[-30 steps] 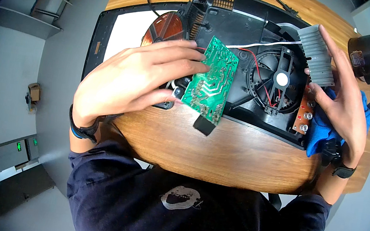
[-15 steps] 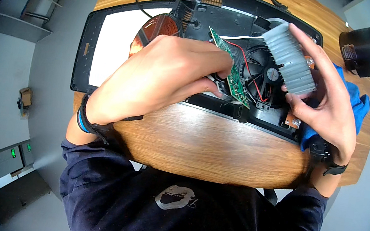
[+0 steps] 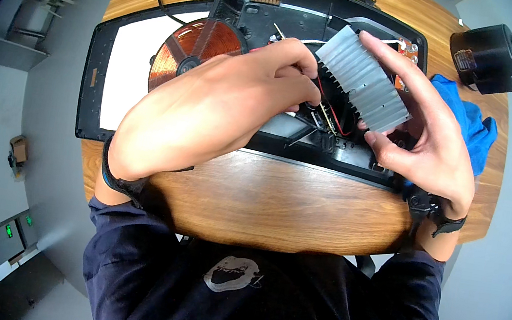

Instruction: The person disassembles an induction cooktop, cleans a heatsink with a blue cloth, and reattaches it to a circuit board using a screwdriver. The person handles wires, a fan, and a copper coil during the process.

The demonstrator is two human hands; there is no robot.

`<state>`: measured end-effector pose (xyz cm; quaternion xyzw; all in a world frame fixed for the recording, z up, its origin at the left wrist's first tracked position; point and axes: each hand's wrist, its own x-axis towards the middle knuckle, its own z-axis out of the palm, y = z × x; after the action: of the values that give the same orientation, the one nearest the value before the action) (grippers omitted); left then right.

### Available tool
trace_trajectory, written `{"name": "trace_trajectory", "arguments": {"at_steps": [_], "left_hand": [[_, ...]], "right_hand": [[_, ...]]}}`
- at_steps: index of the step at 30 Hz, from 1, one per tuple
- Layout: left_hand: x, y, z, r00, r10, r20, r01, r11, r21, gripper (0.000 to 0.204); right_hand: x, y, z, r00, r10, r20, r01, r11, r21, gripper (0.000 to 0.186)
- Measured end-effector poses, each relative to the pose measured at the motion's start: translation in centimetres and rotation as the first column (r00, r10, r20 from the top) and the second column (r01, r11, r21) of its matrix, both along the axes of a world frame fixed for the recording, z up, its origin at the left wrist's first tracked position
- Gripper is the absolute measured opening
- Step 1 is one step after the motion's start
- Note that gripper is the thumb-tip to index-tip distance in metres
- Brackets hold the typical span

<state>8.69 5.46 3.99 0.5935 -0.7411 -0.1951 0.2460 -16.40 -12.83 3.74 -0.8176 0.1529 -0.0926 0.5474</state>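
A ribbed, matt metal heatsink (image 3: 363,86) is seen above a black plastic casing (image 3: 332,6); glossy copper forms the coil (image 3: 196,52), smooth wood the tabletop (image 3: 283,200), blue cloth the rag (image 3: 469,126).

We take this for a small repair or electronics workroom. On our round wooden table (image 3: 276,203) lies an opened black appliance casing (image 3: 331,12), its copper coil (image 3: 196,48), wires and finned metal heat sink (image 3: 363,86) laid bare. Near the table's far right edge stand a black cylindrical part (image 3: 488,57) and a blue cloth (image 3: 469,126). A plain grey floor (image 3: 39,147) surrounds the table, with a shelf (image 3: 7,50) to the left.
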Motion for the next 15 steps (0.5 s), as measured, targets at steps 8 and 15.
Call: {"name": "trace_trajectory", "arguments": {"at_steps": [8,15], "left_hand": [[0.1,0.4,0.2,1.0,0.014,-0.019,-0.013,0.998,0.063,0.051],[0.3,1.0,0.9,0.999,0.019,0.044,-0.023,0.996,0.091,0.061]], "right_hand": [[0.2,-0.5,-0.1,0.997,-0.066,-0.037,0.061,0.992,-0.108,0.087],[0.4,-0.8,-0.3,0.97,-0.228,0.08,0.242,0.91,-0.336,0.075]]}}
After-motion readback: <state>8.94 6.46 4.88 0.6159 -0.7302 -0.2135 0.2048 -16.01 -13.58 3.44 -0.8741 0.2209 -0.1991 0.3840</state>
